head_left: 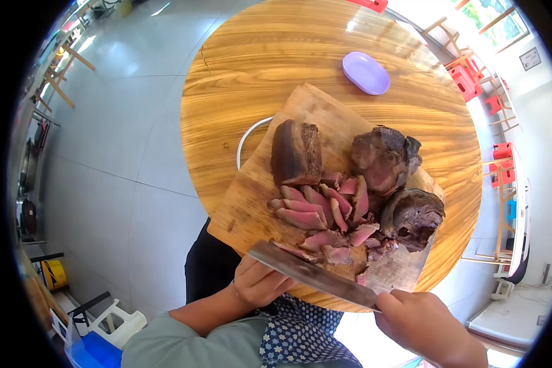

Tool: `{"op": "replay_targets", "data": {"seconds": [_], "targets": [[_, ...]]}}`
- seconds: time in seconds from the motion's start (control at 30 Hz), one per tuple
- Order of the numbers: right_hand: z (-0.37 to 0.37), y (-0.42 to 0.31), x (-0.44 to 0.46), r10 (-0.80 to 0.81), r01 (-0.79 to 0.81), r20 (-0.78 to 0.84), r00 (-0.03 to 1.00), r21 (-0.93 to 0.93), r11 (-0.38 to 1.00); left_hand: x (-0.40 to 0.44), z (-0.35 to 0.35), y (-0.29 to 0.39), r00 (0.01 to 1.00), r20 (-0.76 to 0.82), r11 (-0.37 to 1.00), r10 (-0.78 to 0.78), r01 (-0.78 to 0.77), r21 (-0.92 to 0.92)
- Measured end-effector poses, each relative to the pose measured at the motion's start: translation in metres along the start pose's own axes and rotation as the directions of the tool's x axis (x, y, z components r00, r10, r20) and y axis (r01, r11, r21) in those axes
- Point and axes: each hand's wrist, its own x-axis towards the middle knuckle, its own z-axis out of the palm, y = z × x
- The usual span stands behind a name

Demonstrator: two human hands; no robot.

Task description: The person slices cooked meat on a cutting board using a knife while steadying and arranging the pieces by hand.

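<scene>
My right hand [420, 322] is wrapped round the handle of a broad-bladed kitchen knife [313, 275]. The blade lies slantwise over the near edge of a wooden cutting board [245, 205]. Close behind the blade's left end is my left hand [260, 282], fingers curled; whatever they hold is hidden. Just past the blade lies a thin meat slice [295, 251]. Several pinkish meat slices [303, 214] are spread over the middle of the board. Around them sit a dark block of meat [296, 153] and two dark, rough meat chunks [383, 158], [413, 218].
The board rests on a round wooden table [227, 80]. A purple dish [366, 73] stands beyond it, and a white curved rod [245, 142] shows by the board's left edge. Red stools [466, 83] line the right side; a white stool [119, 325] is at lower left.
</scene>
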Motion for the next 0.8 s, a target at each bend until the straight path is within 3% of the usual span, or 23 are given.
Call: {"op": "replay_targets", "data": {"seconds": [0.1, 0.2, 0.3, 0.47, 0.8], "targets": [[-0.006, 0.001, 0.014, -0.012, 0.014, 0.021, 1.0, -0.075, 0.997, -0.002, 0.002, -0.001, 1.0, -0.019, 1.0, -0.02, 0.02, -0.002], [-0.007, 0.002, 0.024, -0.101, 0.095, -0.075, 0.992, -0.078, 0.992, -0.001, 0.004, 0.0, 1.0, -0.023, 0.999, -0.016, 0.016, 0.033], [-0.019, 0.008, 0.035, -0.04, 0.04, 0.008, 0.999, 0.01, 0.999, 0.006, 0.005, 0.001, 0.997, -0.076, 1.0, -0.014, 0.016, 0.018], [-0.014, 0.011, 0.024, -0.02, 0.029, -0.06, 0.998, 0.148, 0.989, 0.004, 0.005, 0.0, 0.997, -0.081, 1.0, 0.012, -0.012, 0.005], [0.003, -0.002, 0.009, -0.014, 0.016, -0.054, 0.998, 0.042, 0.999, -0.002, 0.002, -0.004, 0.992, -0.09, 0.996, 0.086, -0.086, 0.0]]}}
